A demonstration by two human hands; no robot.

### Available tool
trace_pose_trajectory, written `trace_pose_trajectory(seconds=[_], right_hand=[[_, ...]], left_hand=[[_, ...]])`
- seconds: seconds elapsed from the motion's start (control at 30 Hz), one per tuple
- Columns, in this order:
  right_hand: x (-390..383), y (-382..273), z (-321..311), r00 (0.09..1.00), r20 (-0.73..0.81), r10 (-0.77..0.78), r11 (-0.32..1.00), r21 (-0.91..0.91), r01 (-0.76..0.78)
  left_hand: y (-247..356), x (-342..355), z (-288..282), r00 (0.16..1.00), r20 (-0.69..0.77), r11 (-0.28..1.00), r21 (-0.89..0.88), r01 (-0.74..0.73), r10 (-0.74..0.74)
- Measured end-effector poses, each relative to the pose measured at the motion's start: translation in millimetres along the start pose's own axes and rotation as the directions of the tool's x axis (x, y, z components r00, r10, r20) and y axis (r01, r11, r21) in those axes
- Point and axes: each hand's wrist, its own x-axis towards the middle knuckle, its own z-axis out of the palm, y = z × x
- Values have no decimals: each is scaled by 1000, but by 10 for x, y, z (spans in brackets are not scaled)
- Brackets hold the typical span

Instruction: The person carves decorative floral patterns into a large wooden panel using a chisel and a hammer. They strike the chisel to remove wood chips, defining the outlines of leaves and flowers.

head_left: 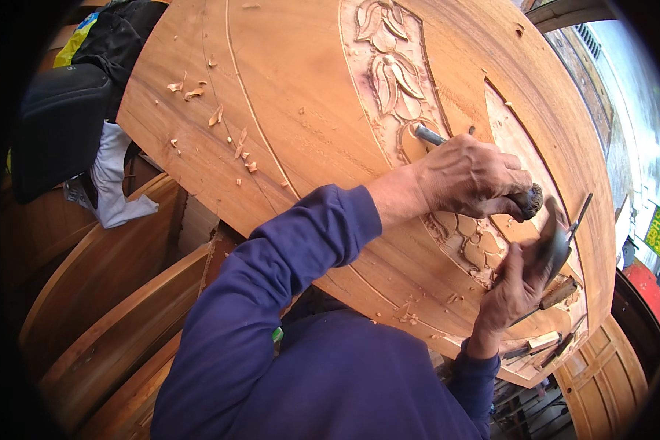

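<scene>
1. One large rounded wooden panel [308, 110], light brown, with a carved floral band running along it.
2. Two hands: the left hand [469, 176] and the right hand [517, 290].
3. One metal-bladed carving chisel [429, 135] with a dark handle, in the left hand.
4. One dark rounded wooden mallet [554, 246], in the right hand.
5. Several more loose carving tools [557, 293] near the panel's right edge; exact number unclear.
6. About ten pale wood chips [216, 115] scattered near the panel's upper left edge.
7. One white cloth [114, 183] beyond the panel's left edge.
</scene>
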Motion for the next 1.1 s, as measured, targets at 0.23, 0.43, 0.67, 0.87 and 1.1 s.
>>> trace_pose_trajectory(seconds=[0.23, 0.43, 0.67, 0.87, 1.1], right_hand=[[104, -126, 167, 999, -30, -11, 1000, 0, 11], [259, -205, 213, 987, 62, -148, 983, -102, 153], [495, -183, 293, 970, 134, -201, 964, -151, 220], [597, -276, 413, 951, 66, -303, 941, -137, 309], [597, -327, 438, 918, 177, -355, 888, -243, 390]], left_hand=[[69, 17, -121, 995, -96, 999, -29, 12, -15], [66, 47, -153, 978, -202, 995, -91, 33, -51], [44, 90, -179, 949, -308, 988, -149, 25, -71], [43, 111, -251, 939, -325, 977, -208, 43, -110], [37, 90, -351, 890, -447, 980, -198, 4, -94]])
